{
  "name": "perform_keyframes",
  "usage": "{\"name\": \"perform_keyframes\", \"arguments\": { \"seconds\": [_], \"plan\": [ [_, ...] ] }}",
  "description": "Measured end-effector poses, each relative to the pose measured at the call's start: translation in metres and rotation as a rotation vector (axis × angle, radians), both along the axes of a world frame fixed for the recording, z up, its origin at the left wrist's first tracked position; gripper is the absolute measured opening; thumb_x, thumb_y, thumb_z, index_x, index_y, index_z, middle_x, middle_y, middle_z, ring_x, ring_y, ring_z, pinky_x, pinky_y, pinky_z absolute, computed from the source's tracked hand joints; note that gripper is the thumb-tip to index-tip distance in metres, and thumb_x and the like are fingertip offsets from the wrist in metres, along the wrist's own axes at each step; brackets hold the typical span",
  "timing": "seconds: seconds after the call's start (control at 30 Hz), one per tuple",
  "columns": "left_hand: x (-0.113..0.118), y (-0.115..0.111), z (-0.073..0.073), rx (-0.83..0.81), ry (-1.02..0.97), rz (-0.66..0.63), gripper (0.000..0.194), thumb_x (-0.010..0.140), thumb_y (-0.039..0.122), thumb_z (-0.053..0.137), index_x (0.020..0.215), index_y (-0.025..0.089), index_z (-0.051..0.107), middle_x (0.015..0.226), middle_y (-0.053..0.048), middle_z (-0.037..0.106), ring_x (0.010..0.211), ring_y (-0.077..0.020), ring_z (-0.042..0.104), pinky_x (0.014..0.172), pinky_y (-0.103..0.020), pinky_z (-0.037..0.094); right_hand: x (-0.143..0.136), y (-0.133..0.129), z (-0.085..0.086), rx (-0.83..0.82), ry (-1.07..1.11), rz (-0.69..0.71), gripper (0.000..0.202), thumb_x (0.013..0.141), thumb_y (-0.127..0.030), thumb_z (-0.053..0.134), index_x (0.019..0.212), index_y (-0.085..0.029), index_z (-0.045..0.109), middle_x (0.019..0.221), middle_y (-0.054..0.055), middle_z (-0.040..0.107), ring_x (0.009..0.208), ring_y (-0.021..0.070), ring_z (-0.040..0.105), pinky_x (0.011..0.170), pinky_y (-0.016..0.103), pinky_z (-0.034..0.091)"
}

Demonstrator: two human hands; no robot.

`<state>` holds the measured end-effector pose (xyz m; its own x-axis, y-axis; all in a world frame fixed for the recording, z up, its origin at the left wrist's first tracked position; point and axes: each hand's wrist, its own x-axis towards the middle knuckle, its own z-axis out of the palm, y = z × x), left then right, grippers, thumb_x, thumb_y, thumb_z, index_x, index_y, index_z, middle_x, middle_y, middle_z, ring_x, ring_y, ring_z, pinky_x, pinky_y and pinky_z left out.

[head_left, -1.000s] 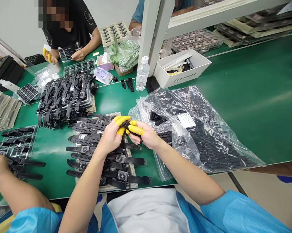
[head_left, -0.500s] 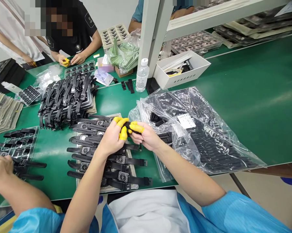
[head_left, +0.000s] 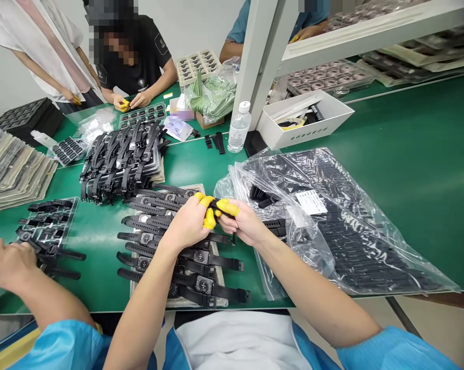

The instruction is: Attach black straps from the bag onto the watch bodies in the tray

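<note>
Both hands are closed above the near tray, yellow finger cots on several fingers. Between them is a black watch strap, mostly covered by the fingers; whether a watch body is attached I cannot tell. My left hand grips it from the left, my right hand from the right. Below lies a tray with rows of smartwatches, sensor backs up and black straps spread sideways. To the right, a clear plastic bag full of black straps lies open toward my right hand, with some loose straps at its mouth.
A co-worker's hand works at another watch tray on the left. Stacked trays of watches stand behind mine. A water bottle and white box stand near the post. Other people sit or stand across the table.
The view has shifted left, so things sit farther right in the picture. Both hands still hold the strap, over the same tray. The co-worker's hand at left shows more fully.
</note>
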<state>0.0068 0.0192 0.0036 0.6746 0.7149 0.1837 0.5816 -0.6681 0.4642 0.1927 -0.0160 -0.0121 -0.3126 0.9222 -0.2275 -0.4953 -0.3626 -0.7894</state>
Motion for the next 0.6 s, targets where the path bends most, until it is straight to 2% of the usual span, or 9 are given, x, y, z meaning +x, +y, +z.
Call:
{"name": "perform_keyframes", "arguments": {
  "seconds": [0.13, 0.3, 0.47, 0.6],
  "plan": [
    [-0.0016, -0.0011, 0.0035, -0.008, -0.062, -0.037, 0.041, 0.103, 0.022, 0.038, 0.140, 0.015, 0.055, 0.131, -0.016, 0.063, 0.127, -0.0273, 0.061, 0.111, -0.045, 0.054, -0.0012, -0.0012, 0.0001, 0.041, -0.021, -0.011, 0.046, 0.081, -0.057, 0.081, 0.072, -0.020, 0.054, 0.039, -0.010, 0.038, 0.038, 0.0063, 0.028, 0.041, 0.021, 0.026],
    [0.0009, -0.0012, 0.0000, 0.011, -0.024, -0.012, 0.041, 0.101, 0.023, 0.044, 0.139, 0.012, 0.056, 0.130, -0.018, 0.063, 0.129, -0.0305, 0.060, 0.110, -0.048, 0.054, -0.0012, -0.0014, 0.0005, 0.053, -0.028, -0.025, 0.047, 0.081, -0.059, 0.080, 0.073, -0.021, 0.054, 0.040, -0.011, 0.038, 0.038, 0.0064, 0.027, 0.041, 0.022, 0.026],
    [0.0009, -0.0020, 0.0001, -0.031, -0.206, -0.052, 0.039, 0.107, 0.025, 0.037, 0.140, 0.015, 0.055, 0.132, -0.017, 0.064, 0.129, -0.0272, 0.060, 0.112, -0.045, 0.053, -0.0013, -0.0021, 0.0001, 0.108, -0.004, -0.014, 0.046, 0.084, -0.060, 0.078, 0.075, -0.021, 0.054, 0.040, -0.011, 0.039, 0.037, 0.0066, 0.029, 0.041, 0.022, 0.027],
    [-0.0013, -0.0022, 0.0007, -0.104, -0.303, -0.058, 0.038, 0.108, 0.027, 0.039, 0.141, 0.017, 0.056, 0.133, -0.016, 0.063, 0.129, -0.0268, 0.060, 0.113, -0.045, 0.052, -0.0024, -0.0028, 0.0003, 0.149, -0.006, -0.006, 0.045, 0.086, -0.058, 0.076, 0.077, -0.022, 0.052, 0.041, -0.012, 0.039, 0.037, 0.0068, 0.030, 0.042, 0.022, 0.028]
  ]
}}
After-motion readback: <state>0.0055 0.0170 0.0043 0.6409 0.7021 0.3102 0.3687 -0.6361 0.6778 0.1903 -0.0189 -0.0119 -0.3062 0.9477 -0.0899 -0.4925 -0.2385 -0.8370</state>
